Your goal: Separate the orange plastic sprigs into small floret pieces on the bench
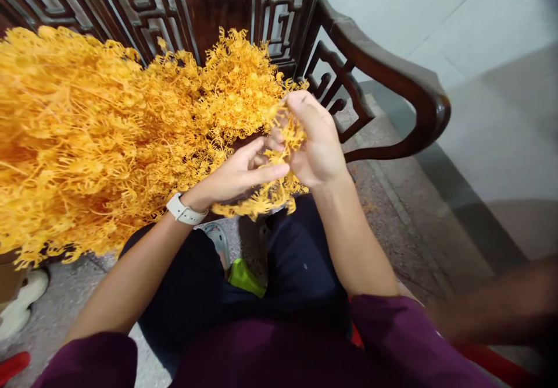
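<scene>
My right hand (320,143) is closed on a small yellow-orange plastic flower sprig (293,135), pinched near the thumb tip, with curly ends hanging below. From the left, my left hand (242,173) reaches up to the sprig. Its thumb is stretched out against the yellow strands and stands apart from the fingers, whose tips are partly hidden. A white band (186,210) circles my left wrist. Left of and beyond both hands lies a big heap of similar yellow sprigs (108,138).
A dark carved wooden bench back (218,10) rises behind the heap. Its curved armrest (392,79) juts out on the right. Something bright green (246,277) shows between my legs. A blurred arm (497,301) of another person appears at the lower right.
</scene>
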